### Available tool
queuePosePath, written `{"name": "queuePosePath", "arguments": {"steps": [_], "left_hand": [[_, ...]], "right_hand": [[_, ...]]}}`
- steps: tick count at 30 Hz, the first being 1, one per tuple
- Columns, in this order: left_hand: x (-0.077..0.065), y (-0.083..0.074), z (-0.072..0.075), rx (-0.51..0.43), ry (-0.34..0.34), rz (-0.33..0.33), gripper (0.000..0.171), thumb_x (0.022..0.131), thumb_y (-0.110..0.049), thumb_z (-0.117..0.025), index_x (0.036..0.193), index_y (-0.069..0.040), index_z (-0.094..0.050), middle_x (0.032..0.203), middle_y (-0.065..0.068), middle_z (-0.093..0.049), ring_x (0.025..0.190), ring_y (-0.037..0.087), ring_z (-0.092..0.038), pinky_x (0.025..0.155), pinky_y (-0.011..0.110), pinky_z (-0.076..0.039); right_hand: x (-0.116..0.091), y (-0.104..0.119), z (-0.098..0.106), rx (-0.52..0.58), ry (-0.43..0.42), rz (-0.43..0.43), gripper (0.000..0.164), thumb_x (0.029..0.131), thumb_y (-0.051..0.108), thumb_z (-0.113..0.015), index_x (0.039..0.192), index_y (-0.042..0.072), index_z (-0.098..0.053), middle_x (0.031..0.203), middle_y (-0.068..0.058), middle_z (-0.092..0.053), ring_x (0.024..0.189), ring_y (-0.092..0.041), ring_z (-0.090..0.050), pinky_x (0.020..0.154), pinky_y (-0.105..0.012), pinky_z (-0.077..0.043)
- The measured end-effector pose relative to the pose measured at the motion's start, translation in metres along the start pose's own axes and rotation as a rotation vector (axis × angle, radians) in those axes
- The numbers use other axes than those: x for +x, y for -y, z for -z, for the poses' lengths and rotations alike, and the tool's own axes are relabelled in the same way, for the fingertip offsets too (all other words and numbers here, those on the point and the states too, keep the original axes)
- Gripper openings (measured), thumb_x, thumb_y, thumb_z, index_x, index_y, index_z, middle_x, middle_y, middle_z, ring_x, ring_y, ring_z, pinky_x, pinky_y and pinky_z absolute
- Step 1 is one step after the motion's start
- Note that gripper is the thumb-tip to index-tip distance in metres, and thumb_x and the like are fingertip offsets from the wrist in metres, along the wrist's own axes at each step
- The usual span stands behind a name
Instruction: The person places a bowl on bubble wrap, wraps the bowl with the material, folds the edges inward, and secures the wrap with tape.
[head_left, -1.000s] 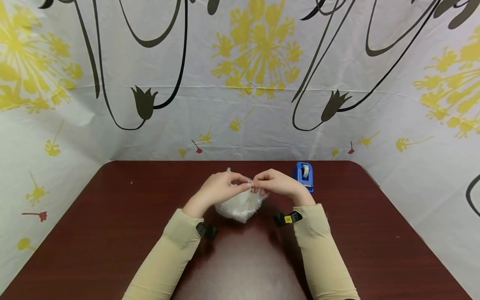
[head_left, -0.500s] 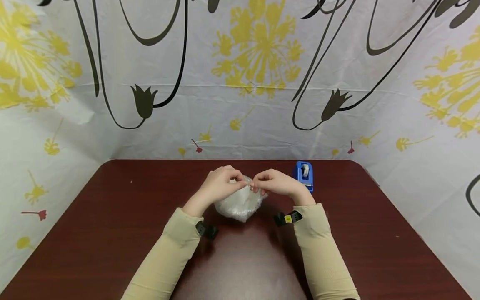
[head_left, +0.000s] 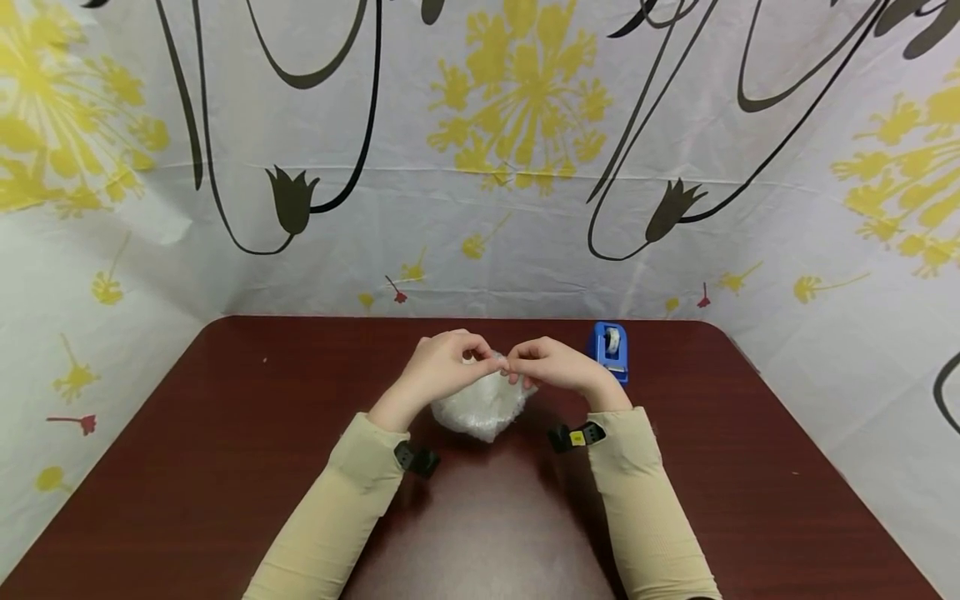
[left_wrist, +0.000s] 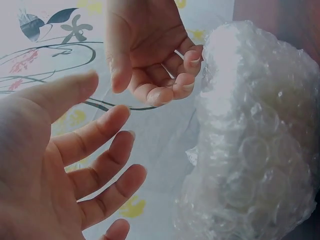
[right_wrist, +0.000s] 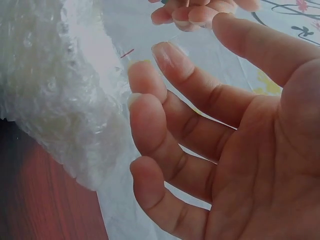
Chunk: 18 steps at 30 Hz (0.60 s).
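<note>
Two bare hands work close together over a bubble-wrapped bundle (head_left: 480,414) resting on a dark red table (head_left: 225,467), as I follow from my distant console. The left hand (head_left: 442,368) is loosely curved, its thumb and forefinger narrowly parted. The right hand (head_left: 559,368) faces it, fingers bent and slightly spread, thumb clear of the forefinger. I make out no firm grip on either side; a glassy patch on the right forefinger (right_wrist: 172,59) may be clear tape, or merely light on skin. Just beyond the right wrist stands a blue tape dispenser (head_left: 611,354). A flower-printed sheet (head_left: 525,242) hangs behind.

The risks, as I judge them, are small but real. If there is tape between those fingertips, a slight twist could fold it onto itself or leave it stuck to a thumb. The bundle's bumpy, crinkled surface offers poor contact, so anything pressed there lightly might peel away. Neither hand appears to be bracing the wrap, and a springy layer could loosen or the bundle could turn under a push. The right arm, swung outward without care, could knock the dispenser.
</note>
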<state>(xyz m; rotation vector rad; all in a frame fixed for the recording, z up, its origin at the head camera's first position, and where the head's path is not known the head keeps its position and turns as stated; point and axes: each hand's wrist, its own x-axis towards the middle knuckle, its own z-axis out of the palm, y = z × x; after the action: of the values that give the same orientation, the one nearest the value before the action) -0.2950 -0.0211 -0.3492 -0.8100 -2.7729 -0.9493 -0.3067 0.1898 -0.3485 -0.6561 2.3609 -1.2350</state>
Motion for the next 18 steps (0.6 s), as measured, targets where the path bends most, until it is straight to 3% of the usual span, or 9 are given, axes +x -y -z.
{"name": "queuePosePath", "arguments": {"steps": [5, 11, 18], "left_hand": [[0.0019, -0.0006, -0.0004, 0.034, -0.050, 0.027, 0.025, 0.079, -0.060, -0.048, 0.074, -0.038, -0.059, 0.073, -0.022, -0.053, 0.070, 0.001, -0.045, 0.070, 0.034, -0.030], [0.0016, -0.0015, 0.0017, -0.002, -0.091, 0.020, 0.016, 0.083, -0.042, -0.056, 0.076, -0.030, -0.062, 0.065, -0.017, -0.054, 0.058, 0.005, -0.048, 0.072, 0.035, -0.029], [0.0019, -0.0032, -0.0018, 0.004, -0.070, 0.041, 0.032, 0.074, -0.059, -0.056, 0.084, -0.030, -0.061, 0.074, -0.018, -0.054, 0.068, 0.001, -0.047, 0.072, 0.034, -0.031]], "right_hand": [[0.0012, -0.0021, 0.0007, -0.017, -0.021, -0.006, 0.045, 0.090, 0.039, -0.046, 0.097, -0.002, -0.062, 0.086, -0.016, -0.059, 0.073, -0.035, -0.054, 0.068, -0.045, -0.046], [0.0001, -0.0007, 0.0012, -0.009, -0.044, -0.019, 0.054, 0.090, 0.048, -0.038, 0.096, 0.000, -0.063, 0.085, -0.014, -0.060, 0.072, -0.032, -0.055, 0.068, -0.046, -0.046], [-0.0004, 0.0018, 0.0005, 0.007, -0.043, -0.015, 0.054, 0.092, 0.046, -0.036, 0.095, 0.000, -0.063, 0.085, -0.015, -0.060, 0.072, -0.033, -0.055, 0.068, -0.045, -0.046]]}}
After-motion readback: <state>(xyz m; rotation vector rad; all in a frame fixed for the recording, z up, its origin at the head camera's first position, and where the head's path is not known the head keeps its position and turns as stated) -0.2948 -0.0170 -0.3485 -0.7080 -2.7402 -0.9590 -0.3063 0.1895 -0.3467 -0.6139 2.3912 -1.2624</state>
